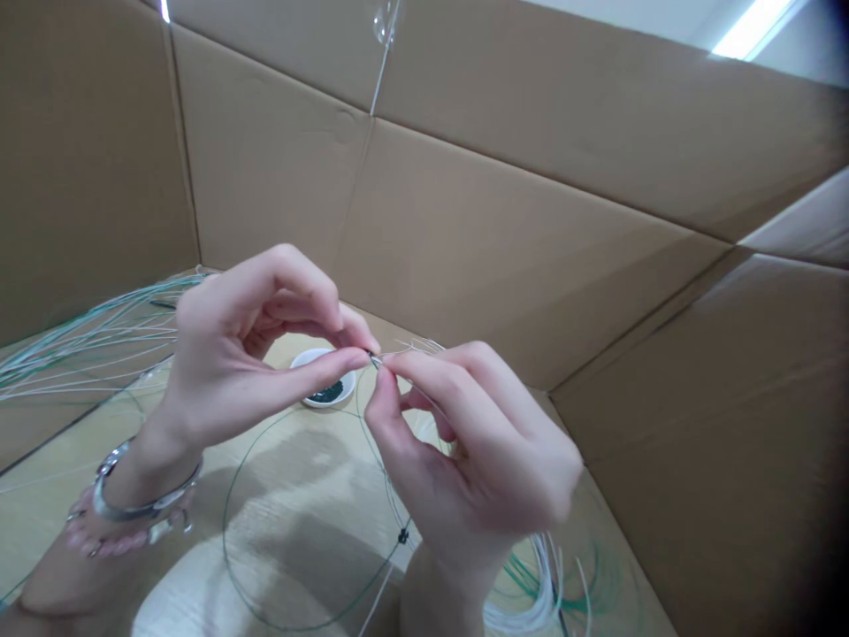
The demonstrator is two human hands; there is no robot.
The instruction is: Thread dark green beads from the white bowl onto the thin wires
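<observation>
My left hand [248, 354] is closed in a pinch, thumb and forefinger tips meeting on a tiny dark bead or needle tip [373, 358]. My right hand [474, 442] is also pinched, holding thin pale thread [415, 347] right against that tip. A thin green wire loop [229, 504] hangs below both hands, with a small dark bead [402, 534] on it. Just behind my left fingers stands a small white dish [311, 358] of dark beads on the pale wooden table [59, 478].
Tall cardboard walls [504, 230] enclose the table at the back and right. A sheaf of white and green threads [80, 341] lies at the left, another bundle [550, 584] at the lower right. Bracelets [133, 513] circle my left wrist.
</observation>
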